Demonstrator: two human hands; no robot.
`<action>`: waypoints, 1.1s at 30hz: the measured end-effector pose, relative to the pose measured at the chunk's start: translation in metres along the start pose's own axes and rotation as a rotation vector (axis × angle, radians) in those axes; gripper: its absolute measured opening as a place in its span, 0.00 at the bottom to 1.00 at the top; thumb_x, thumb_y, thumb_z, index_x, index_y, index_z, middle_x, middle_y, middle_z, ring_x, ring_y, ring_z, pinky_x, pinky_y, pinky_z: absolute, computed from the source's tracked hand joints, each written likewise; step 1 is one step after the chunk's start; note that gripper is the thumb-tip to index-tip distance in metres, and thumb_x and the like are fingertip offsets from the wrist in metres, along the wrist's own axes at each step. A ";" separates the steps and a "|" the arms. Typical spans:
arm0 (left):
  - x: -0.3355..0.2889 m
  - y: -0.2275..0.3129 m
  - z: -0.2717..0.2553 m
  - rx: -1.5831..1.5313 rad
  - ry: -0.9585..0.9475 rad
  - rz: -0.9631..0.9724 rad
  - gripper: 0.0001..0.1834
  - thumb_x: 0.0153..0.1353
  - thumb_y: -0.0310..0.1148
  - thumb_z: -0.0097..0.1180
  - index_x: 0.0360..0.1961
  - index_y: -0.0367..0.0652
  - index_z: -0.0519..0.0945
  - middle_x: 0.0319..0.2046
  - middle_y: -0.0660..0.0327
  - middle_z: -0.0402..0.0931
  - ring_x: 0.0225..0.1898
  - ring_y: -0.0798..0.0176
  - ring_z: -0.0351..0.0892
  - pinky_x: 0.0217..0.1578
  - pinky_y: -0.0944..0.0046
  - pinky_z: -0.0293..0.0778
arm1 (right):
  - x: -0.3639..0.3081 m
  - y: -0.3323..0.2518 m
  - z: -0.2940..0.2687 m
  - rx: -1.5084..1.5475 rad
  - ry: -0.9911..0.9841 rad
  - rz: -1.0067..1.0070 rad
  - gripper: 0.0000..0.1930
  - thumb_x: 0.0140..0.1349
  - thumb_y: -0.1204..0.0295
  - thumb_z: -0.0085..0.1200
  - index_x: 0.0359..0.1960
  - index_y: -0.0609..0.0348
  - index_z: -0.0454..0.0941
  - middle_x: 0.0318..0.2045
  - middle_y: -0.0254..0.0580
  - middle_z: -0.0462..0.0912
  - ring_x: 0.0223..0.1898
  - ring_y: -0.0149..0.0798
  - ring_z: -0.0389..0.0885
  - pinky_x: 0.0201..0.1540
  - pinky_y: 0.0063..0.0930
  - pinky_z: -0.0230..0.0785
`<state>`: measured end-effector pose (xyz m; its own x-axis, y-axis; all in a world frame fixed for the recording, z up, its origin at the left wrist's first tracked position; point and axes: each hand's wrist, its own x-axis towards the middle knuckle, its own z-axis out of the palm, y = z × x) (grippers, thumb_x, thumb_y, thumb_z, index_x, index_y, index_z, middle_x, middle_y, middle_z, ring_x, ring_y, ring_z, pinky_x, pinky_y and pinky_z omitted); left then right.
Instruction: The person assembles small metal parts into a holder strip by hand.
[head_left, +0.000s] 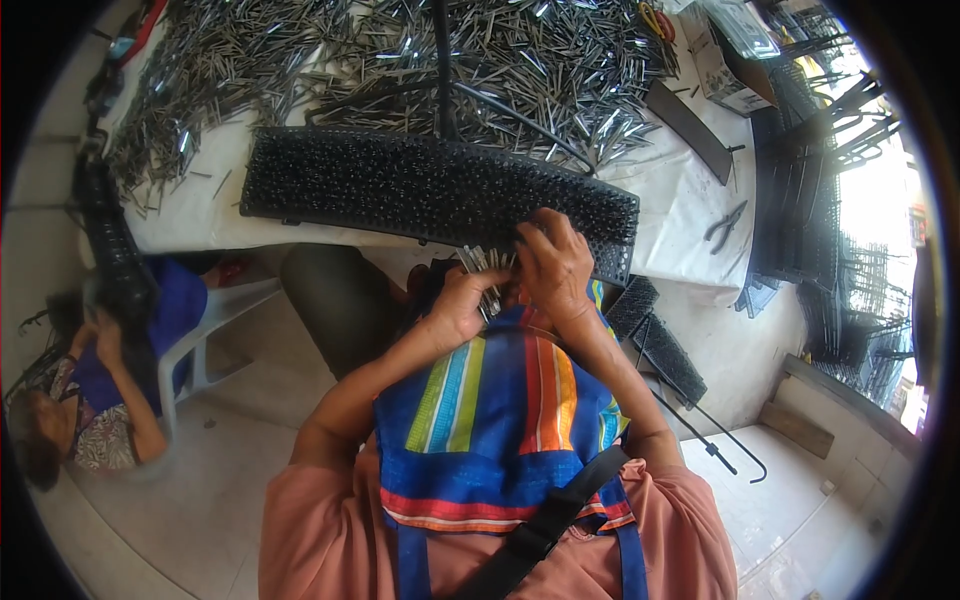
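Observation:
My left hand is closed round a bunch of thin metal strips, which stick out past the thumb and below the fingers. It sits over my lap, just in front of the near edge of a long black panel. Many small dark points cover the panel's upper face. Close beside the left hand, my right hand reaches over the panel's near edge towards its right end. Its fingers are bent and drawn together; whatever they pinch is hidden.
Beyond the panel a heap of loose metal strips covers the white-clothed table. Pliers and a dark flat plate lie to the right. Black racks stand at far right. Another person sits at left by a plastic chair.

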<state>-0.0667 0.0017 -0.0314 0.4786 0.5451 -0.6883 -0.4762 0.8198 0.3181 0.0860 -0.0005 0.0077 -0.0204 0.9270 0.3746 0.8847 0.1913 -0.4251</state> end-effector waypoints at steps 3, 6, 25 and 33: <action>0.001 -0.001 -0.001 -0.002 0.001 -0.001 0.08 0.55 0.21 0.59 0.37 0.37 0.80 0.29 0.58 0.81 0.26 0.62 0.81 0.24 0.65 0.76 | 0.002 0.009 0.005 0.027 -0.013 -0.012 0.11 0.49 0.75 0.61 0.37 0.55 0.81 0.39 0.40 0.79 0.36 0.44 0.79 0.36 0.34 0.70; 0.000 0.001 0.002 -0.004 0.012 0.005 0.07 0.56 0.21 0.59 0.37 0.37 0.81 0.28 0.58 0.81 0.26 0.63 0.81 0.24 0.66 0.76 | -0.001 0.014 0.005 0.086 0.080 -0.010 0.11 0.49 0.76 0.61 0.36 0.54 0.82 0.37 0.38 0.79 0.34 0.43 0.79 0.34 0.32 0.69; -0.002 -0.006 0.004 0.033 0.063 0.058 0.08 0.55 0.21 0.59 0.38 0.35 0.81 0.32 0.56 0.82 0.29 0.62 0.82 0.27 0.64 0.79 | -0.033 0.011 0.003 0.851 0.058 0.655 0.04 0.55 0.81 0.60 0.32 0.64 0.78 0.21 0.38 0.78 0.24 0.24 0.75 0.28 0.20 0.67; -0.007 -0.005 0.003 0.224 0.082 0.063 0.07 0.56 0.23 0.58 0.37 0.36 0.81 0.30 0.56 0.82 0.30 0.62 0.82 0.25 0.65 0.74 | -0.016 0.025 0.005 0.359 0.157 0.259 0.05 0.53 0.80 0.61 0.32 0.60 0.80 0.26 0.39 0.79 0.23 0.34 0.78 0.27 0.25 0.70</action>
<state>-0.0652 -0.0058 -0.0265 0.3872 0.5880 -0.7101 -0.3235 0.8079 0.4926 0.1061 -0.0090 -0.0131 0.2748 0.9040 0.3274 0.6338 0.0858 -0.7687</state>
